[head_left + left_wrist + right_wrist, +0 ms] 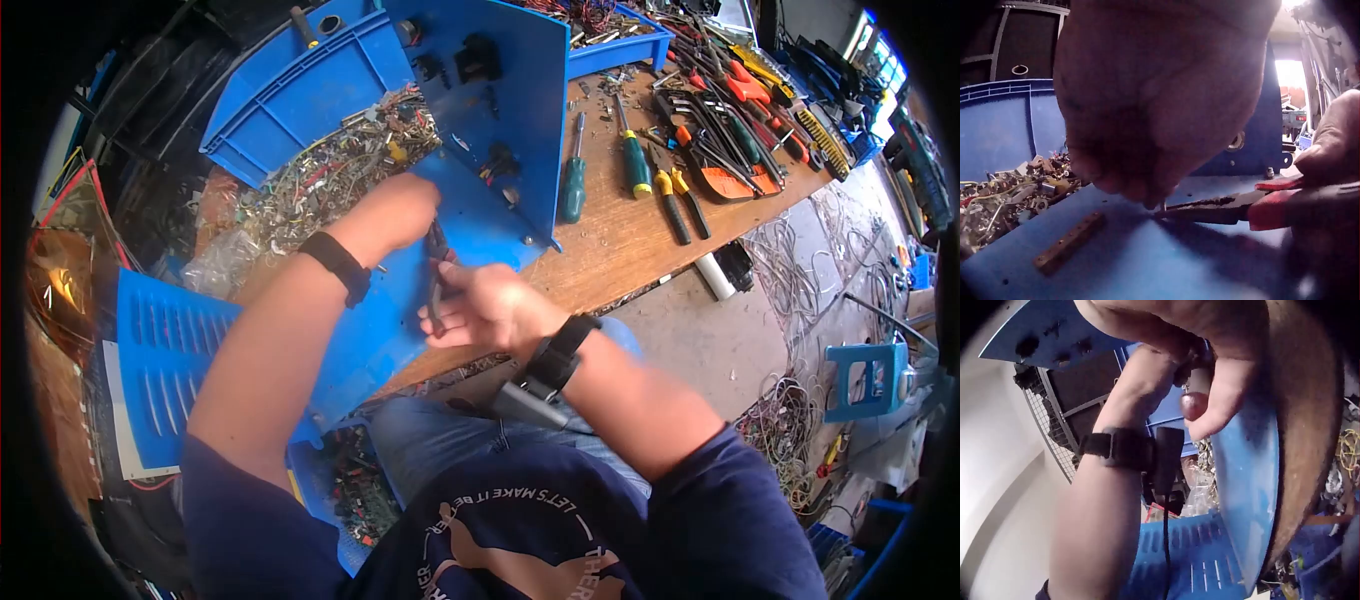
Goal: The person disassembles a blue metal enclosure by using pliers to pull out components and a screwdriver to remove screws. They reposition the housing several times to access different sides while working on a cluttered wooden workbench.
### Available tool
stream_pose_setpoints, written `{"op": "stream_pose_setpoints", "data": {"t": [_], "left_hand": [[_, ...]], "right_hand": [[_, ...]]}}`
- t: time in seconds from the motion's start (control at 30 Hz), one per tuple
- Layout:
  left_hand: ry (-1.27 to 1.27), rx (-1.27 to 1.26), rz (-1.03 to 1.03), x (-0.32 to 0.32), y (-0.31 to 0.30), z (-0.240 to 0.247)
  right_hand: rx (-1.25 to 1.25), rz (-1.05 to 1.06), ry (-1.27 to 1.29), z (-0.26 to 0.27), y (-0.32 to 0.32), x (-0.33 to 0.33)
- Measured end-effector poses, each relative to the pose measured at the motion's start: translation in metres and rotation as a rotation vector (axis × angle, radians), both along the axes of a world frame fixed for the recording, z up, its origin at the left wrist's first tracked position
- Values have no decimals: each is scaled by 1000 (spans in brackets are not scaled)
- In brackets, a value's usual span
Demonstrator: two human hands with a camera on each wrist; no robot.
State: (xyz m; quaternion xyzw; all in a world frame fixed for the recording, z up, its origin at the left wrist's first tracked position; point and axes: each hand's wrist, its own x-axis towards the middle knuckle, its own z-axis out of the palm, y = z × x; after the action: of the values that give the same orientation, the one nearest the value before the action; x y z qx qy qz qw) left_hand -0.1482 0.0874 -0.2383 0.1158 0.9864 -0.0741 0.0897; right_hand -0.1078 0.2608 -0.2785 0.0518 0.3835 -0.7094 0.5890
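My right hand point(495, 305) grips a pair of pliers point(1210, 211) with red on the handles, low over the blue panel point(375, 315). The plier tips reach to the fingertips of my left hand point(405, 210), which is curled downward. Those fingers pinch a small metal piece point(1164, 205), mostly hidden by the hand; what kind it is, I cannot tell. On the panel beside the left hand lies a narrow brown bar with a row of holes point(1069, 244). From the right wrist view, the rounded end of a plier handle point(1195, 406) shows by the right hand's fingers.
A heap of small metal parts point(350, 150) spills from a blue bin point(300, 95) behind the left hand. An upright blue panel wall point(535, 120) stands ahead. To the right lie green-handled screwdrivers point(573, 190), yellow-and-black pliers point(675, 205) and several other tools.
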Motion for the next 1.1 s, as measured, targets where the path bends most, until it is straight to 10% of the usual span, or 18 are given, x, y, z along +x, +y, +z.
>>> {"op": "stream_pose_setpoints", "data": {"t": [0.17, 0.43, 1.1], "left_hand": [[56, 23, 24, 1, -1, -3], [14, -24, -9, -2, 0, 0], [8, 26, 74, -3, -3, -4]], "right_hand": [[6, 197, -43, -8, 13, -33], [-233, -301, -259, 6, -35, 40], [-166, -382, -112, -1, -51, 44]]}}
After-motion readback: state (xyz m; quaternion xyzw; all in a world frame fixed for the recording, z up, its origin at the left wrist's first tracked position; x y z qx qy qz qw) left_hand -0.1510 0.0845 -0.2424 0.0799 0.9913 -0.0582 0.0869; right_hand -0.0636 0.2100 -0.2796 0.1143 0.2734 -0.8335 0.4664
